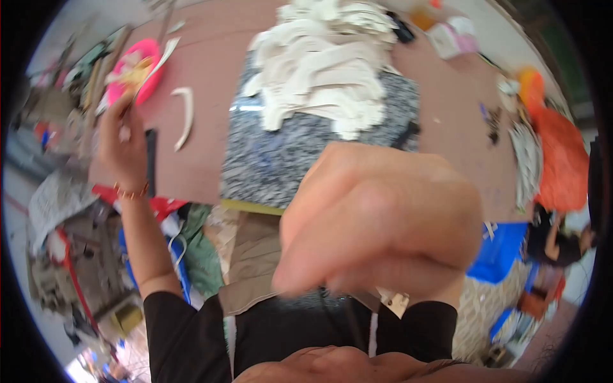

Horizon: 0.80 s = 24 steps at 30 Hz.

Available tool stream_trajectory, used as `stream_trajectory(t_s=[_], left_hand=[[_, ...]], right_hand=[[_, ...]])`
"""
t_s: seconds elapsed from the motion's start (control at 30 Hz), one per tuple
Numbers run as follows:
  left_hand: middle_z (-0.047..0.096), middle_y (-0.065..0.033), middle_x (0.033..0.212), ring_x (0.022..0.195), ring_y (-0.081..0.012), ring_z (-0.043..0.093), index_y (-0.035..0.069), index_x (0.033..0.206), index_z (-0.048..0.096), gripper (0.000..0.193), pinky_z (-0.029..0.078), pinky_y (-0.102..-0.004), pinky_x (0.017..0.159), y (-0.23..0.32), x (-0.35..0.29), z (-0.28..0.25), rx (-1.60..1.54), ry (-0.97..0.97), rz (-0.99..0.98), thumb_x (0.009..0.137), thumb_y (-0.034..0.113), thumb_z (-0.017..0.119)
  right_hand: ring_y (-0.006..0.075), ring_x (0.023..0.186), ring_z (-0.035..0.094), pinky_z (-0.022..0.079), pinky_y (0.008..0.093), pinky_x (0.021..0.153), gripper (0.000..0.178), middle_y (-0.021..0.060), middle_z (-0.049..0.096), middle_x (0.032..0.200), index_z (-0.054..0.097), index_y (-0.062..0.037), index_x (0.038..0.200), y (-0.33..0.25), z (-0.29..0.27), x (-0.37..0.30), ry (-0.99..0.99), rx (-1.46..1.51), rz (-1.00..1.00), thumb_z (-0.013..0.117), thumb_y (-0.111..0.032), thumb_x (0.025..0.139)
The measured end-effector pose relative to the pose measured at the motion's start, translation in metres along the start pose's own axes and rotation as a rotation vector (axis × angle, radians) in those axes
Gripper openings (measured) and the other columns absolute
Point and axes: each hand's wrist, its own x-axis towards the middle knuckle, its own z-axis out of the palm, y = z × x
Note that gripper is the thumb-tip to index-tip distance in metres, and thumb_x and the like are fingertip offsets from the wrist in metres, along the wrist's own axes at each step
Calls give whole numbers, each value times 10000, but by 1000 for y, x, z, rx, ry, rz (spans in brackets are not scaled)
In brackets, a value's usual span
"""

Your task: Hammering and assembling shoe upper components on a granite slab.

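My left hand, at the far left of the table, pinches a thin curved white strip between its fingertips. The strip passes in front of a pink bowl with pale and yellowish scraps in it. Beside it on the table lies another curved white strip. My right hand is raised very near the camera, blurred, its fingers curled closed; what they hold, if anything, is hidden. Beyond it, many flat white curved pieces are heaped on a grey speckled slab.
A dark bar lies by my left wrist on the brown table. At the right are stacked pale strips, an orange bag and a blue bin. A white and pink box stands at the back right.
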Motion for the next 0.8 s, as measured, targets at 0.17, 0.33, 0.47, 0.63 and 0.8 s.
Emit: stream_trajectory(t_s=[0.17,0.33,0.47,0.63,0.8], left_hand=[[751,-84,974,845,-236,718,74,1125,760,182,570,-340,769,-38,5,-8,250,89,48,955,15,731],[747,-134,1048,999,-330,724,71,1198,721,290,578,-424,864,-98,-76,48,183,-329,22,919,0,687],[752,-170,1177,1089,-378,721,74,1225,731,273,569,-434,959,-75,-48,85,59,-344,110,952,60,743],[753,-108,1156,1068,-330,701,49,1138,735,250,554,-411,933,37,-19,74,-203,-329,-29,894,3,768],[756,-105,1115,1033,-328,704,57,1107,746,216,566,-415,897,96,31,107,-440,-318,102,896,12,759]], right_hand=[[248,759,688,545,335,676,98,115,751,927,766,1,965,14,9,18,-103,124,-11,790,-73,906],[238,759,685,543,332,680,111,110,748,930,765,1,969,41,4,35,-104,56,25,796,-82,903],[230,760,682,542,330,683,121,106,745,933,765,1,972,47,-15,49,-79,-76,47,802,-89,900],[220,760,679,540,327,687,133,100,742,936,764,0,975,24,-26,14,-78,-178,89,808,-98,897],[192,770,671,537,318,703,150,84,729,939,758,-3,984,24,-42,4,-5,-388,186,817,-106,893]])
